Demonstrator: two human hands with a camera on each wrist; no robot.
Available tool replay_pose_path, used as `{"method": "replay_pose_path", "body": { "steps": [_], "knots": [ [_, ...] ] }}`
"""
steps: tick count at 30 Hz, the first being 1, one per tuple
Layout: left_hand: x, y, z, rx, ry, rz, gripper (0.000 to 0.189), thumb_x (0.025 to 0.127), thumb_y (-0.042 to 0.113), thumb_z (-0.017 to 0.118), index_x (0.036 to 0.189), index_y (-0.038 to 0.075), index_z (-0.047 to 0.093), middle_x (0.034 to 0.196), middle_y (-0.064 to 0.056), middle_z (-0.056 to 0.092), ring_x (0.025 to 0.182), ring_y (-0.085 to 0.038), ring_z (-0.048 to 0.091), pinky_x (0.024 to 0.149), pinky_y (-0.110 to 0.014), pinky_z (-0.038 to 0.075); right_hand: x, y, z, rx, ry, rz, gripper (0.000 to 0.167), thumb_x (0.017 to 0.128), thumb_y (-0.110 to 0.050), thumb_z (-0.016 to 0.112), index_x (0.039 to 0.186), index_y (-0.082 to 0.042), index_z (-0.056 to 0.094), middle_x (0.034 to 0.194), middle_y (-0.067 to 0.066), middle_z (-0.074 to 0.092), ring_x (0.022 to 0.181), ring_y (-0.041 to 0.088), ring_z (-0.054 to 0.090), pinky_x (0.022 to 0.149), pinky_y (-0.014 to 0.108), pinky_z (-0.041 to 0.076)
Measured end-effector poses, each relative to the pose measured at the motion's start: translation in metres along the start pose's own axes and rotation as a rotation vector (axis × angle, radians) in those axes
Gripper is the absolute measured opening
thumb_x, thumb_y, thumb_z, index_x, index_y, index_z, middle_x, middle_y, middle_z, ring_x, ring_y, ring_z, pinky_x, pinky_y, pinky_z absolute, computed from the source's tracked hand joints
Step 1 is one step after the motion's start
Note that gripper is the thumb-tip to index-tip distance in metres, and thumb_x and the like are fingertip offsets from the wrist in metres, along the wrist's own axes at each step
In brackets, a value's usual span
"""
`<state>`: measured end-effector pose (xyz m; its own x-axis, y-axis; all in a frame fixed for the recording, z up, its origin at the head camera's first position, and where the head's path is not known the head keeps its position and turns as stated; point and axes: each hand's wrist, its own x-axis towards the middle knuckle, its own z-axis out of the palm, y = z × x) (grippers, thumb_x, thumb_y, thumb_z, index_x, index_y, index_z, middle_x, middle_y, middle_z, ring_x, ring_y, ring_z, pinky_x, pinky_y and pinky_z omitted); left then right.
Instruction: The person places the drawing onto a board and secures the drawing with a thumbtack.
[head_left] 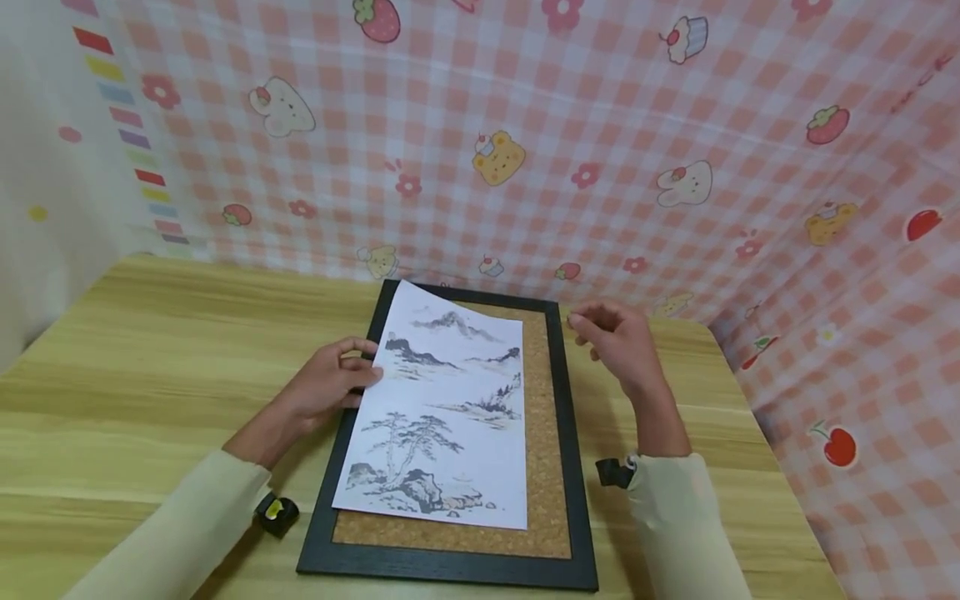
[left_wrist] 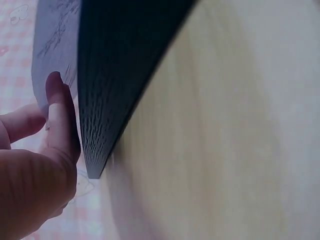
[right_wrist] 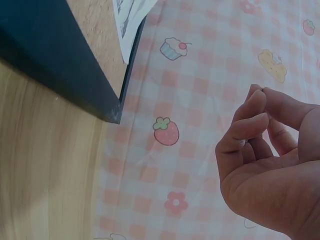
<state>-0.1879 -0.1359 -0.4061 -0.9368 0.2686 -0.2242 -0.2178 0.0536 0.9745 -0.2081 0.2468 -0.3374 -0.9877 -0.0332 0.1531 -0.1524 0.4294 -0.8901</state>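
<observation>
A paper sheet [head_left: 442, 400] printed with an ink landscape lies over a black-framed cork board [head_left: 547, 450]. The sheet sits left of centre, slightly slanted, its upper left corner over the frame. At its left edge my left hand [head_left: 337, 379] pinches the paper, thumb on top, beside the board's side; the left wrist view shows these fingers [left_wrist: 60, 115] at the paper's edge. My right hand [head_left: 618, 337] is raised just right of the board's upper right corner. Its thumb and index fingertips [right_wrist: 257, 100] meet on a tiny dark object; I cannot tell its kind.
The board rests on a wood-grain table [head_left: 187, 375]. A pink checked cloth [head_left: 450, 167] with cartoon prints hangs close behind the board's far edge and along the right side. Black wrist straps [head_left: 277, 514] sit at both sleeve cuffs.
</observation>
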Motion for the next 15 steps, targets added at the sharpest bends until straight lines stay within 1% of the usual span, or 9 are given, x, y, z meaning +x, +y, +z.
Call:
{"method": "replay_pose_path", "body": {
  "steps": [4, 5, 9, 11, 15],
  "knots": [
    [0.000, 0.003, -0.001, 0.110, 0.016, 0.016, 0.045, 0.102, 0.005, 0.060, 0.141, -0.005, 0.042, 0.105, -0.013, 0.066, 0.084, -0.017, 0.065, 0.068, -0.031, 0.058, 0.003, -0.003, 0.006, 0.009, -0.010, -0.005, 0.027, 0.101, -0.018, 0.067, 0.112, 0.006, 0.069, 0.092, 0.006, 0.067, 0.079, 0.025, 0.063, 0.058, 0.029, 0.051],
    [0.000, 0.003, -0.002, 0.134, 0.018, 0.021, 0.046, 0.102, 0.005, 0.060, 0.142, -0.005, 0.042, 0.107, -0.015, 0.065, 0.085, -0.018, 0.066, 0.070, -0.032, 0.058, 0.003, -0.004, 0.008, 0.008, -0.011, -0.002, 0.027, 0.101, -0.019, 0.067, 0.112, 0.006, 0.068, 0.092, 0.006, 0.067, 0.079, 0.026, 0.062, 0.058, 0.030, 0.051],
    [-0.001, 0.005, -0.002, 0.221, 0.020, 0.040, 0.045, 0.103, 0.005, 0.058, 0.144, -0.006, 0.043, 0.115, -0.022, 0.064, 0.092, -0.022, 0.067, 0.075, -0.036, 0.061, 0.006, -0.007, 0.012, 0.022, -0.019, 0.007, 0.027, 0.101, -0.017, 0.066, 0.113, 0.006, 0.068, 0.092, 0.010, 0.065, 0.076, 0.021, 0.061, 0.058, 0.030, 0.051],
    [-0.001, 0.006, -0.002, 0.257, 0.019, 0.043, 0.044, 0.103, 0.005, 0.057, 0.144, -0.006, 0.044, 0.117, -0.024, 0.063, 0.094, -0.025, 0.066, 0.077, -0.037, 0.061, 0.007, -0.007, 0.014, 0.032, -0.030, 0.006, 0.026, 0.101, -0.017, 0.066, 0.112, 0.006, 0.068, 0.092, 0.011, 0.064, 0.077, 0.022, 0.061, 0.058, 0.030, 0.052],
    [0.000, 0.005, -0.001, 0.288, 0.008, 0.050, 0.044, 0.104, 0.005, 0.056, 0.145, -0.006, 0.044, 0.117, -0.025, 0.062, 0.095, -0.027, 0.066, 0.077, -0.038, 0.061, 0.009, -0.007, 0.015, 0.046, -0.051, 0.009, 0.025, 0.101, -0.018, 0.065, 0.111, 0.005, 0.067, 0.089, 0.007, 0.064, 0.077, 0.020, 0.061, 0.059, 0.030, 0.052]
  ]
}}
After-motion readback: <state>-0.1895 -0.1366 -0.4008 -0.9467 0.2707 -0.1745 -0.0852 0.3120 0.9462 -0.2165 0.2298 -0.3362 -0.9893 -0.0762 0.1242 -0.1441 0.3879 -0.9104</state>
